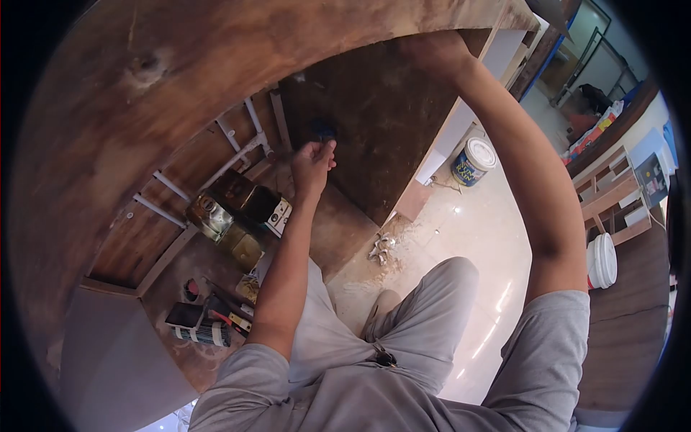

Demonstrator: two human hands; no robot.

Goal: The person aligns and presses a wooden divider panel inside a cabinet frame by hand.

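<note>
My left hand (314, 167) is inside the wooden cabinet, its fingers curled closed in front of a dark brown panel (367, 108). Just beyond the fingertips shows a small dark-blue thing (324, 131); it is too dim to name, and whether the fingers grip it is unclear. Up at the top of the same panel, under the curved wooden board (216, 43), my right hand (439, 56) is smeared and shadowed. Its fingers are hidden, so what it touches or holds does not show.
White pipes (248, 147) run along the cabinet's back. Metal tins (223, 209) and several tools (223, 309) lie on its base. A paint bucket (473, 162) and wood shavings (385, 248) are on the tiled floor; a white-lidded tub (602, 261) stands at right.
</note>
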